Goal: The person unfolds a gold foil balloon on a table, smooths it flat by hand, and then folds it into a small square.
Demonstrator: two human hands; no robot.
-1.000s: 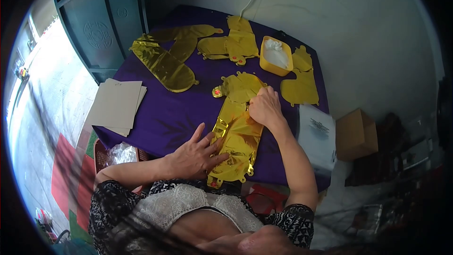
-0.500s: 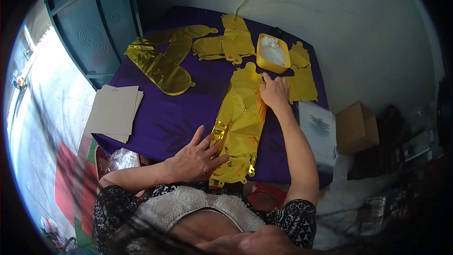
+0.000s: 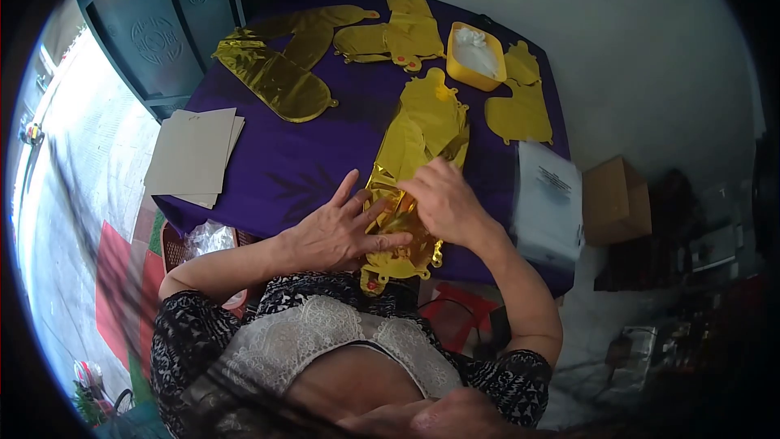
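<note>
A long gold foil sheet (image 3: 424, 118) lies on the purple cloth in front of me, its lower end at the table's near edge. My left hand (image 3: 337, 232) rests on the lower part of the foil with its fingers spread. Just to the right, my right hand (image 3: 445, 202) has its fingers bent together on the foil's middle, where the material is lifted and creased. A yellow tub (image 3: 475, 57) with white contents stands beyond the foil's upper end.
More gold foil pieces lie at the back left (image 3: 296, 85), back centre (image 3: 398, 36) and right (image 3: 520, 106). Grey cards (image 3: 191, 154) are stacked at the left edge. Clear plastic packaging (image 3: 548, 199) lies at the right edge, beside a cardboard box (image 3: 616, 199).
My right hand has come down from the foil's upper end to its middle and closed on it. My left hand stays on the lower part. The view has shifted, so the table appears higher.
</note>
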